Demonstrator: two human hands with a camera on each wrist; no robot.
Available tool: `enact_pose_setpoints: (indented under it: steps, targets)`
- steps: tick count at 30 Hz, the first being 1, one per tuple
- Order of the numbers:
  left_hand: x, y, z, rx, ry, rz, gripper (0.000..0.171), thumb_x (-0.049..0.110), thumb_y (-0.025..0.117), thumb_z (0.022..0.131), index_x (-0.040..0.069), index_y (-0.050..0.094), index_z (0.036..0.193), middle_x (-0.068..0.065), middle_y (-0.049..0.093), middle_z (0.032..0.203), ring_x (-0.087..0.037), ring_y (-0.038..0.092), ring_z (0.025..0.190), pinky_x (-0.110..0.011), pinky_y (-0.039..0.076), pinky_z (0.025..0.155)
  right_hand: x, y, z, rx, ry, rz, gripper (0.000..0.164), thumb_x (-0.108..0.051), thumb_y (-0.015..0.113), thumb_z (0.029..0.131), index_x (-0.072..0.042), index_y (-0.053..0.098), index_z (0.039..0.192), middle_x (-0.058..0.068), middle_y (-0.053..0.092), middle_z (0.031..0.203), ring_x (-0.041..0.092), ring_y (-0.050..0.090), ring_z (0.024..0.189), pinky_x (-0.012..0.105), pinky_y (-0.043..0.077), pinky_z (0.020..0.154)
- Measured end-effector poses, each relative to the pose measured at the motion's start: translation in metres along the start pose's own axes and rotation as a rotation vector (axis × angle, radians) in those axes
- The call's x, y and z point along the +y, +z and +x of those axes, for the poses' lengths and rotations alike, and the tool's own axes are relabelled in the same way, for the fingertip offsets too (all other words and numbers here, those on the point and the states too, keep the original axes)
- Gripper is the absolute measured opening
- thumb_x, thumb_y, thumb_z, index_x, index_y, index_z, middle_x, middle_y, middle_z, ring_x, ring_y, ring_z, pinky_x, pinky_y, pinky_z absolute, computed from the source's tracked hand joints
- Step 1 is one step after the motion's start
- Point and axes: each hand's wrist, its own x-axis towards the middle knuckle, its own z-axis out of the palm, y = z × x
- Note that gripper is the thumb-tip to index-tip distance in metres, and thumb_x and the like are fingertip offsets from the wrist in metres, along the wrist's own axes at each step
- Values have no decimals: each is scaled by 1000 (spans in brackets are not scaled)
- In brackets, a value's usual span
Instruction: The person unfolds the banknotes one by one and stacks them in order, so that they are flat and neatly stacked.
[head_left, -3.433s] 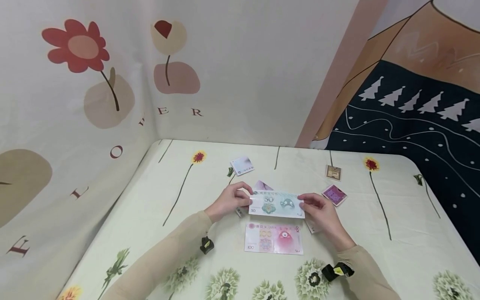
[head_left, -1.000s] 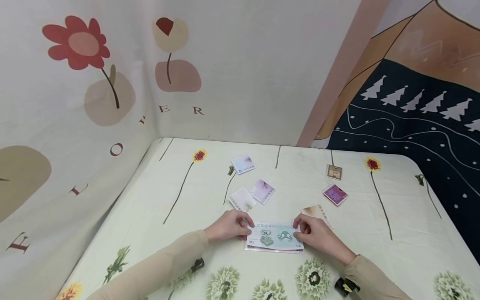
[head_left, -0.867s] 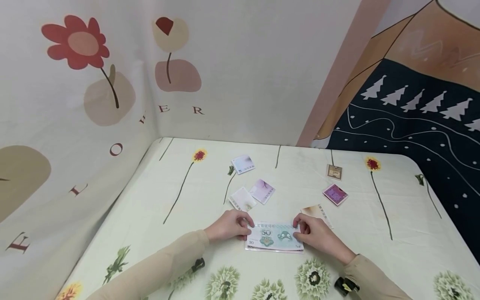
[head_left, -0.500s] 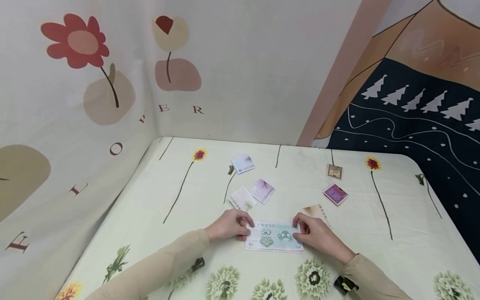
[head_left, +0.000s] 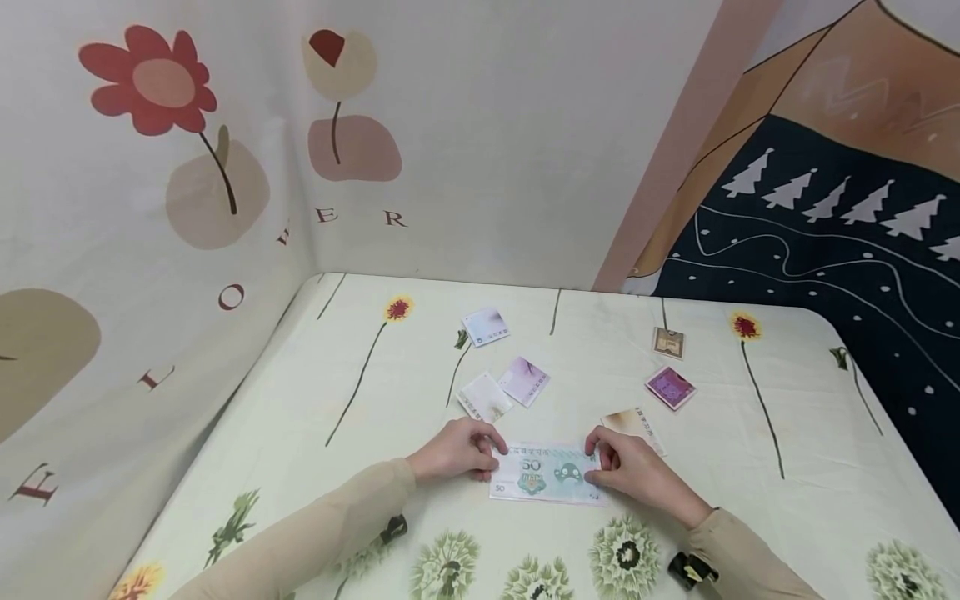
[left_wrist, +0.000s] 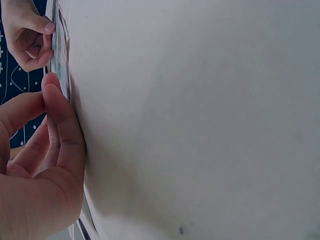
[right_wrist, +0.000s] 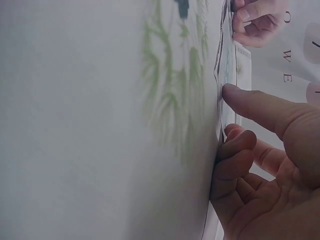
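50 note: pale green and white, with a teal cartoon figure at its right; lay on the tabletop, between the two grips. The right wrist view showed layered paper edges along it.
Left grip: bare, pinching the left end of the 50 note between thumb and forefinger.
Right grip: bare, pinching the right end of the 50 note, thumb on its face.
White note: lay just beyond the left end of the 50 note.
Lilac note: lay beyond the middle of the 50 note.
Blue-white note: lay well beyond the 50 note, toward its left.
Tan-and-white note: lay just beyond the right end of the 50 note, partly hidden.
Purple note: small, lay beyond the 50 note and to its right.
Brown note: small, lay well beyond the 50 note, also to its right.
Sleeves: beige, reached toward the 50 note from both near sides.
Backdrop: pale, printed with flowers and letters, stood far beyond the 50 note.
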Motion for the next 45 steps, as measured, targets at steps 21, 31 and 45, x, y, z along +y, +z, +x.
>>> enact_pose_setpoints:
  steps: [21,31,45]
  targets:
    - [3,-2,-2,16,5,2,13,-7,69,81,-1,68,93,-8,63,62,-14,60,52,-24,50,53,0,-1,1,9,8,6,24,-8,77,81,-10,59,96,-6,46,68,5,41,58,22,37,54]
    - [0,-8,0,8,15,-3,9,6,66,89,2,70,97,-7,63,65,-14,56,52,-26,50,50,-1,-11,-2,-27,0,80,20,-8,74,82,-4,62,99,-4,52,73,6,47,62,22,43,56]
    - [4,-33,0,104,-14,-70,15,8,64,91,-1,69,101,-15,65,76,-21,64,65,-33,54,60,0,-22,6,33,5,90,14,-5,69,85,-3,65,98,-2,54,75,9,47,64,21,43,54]
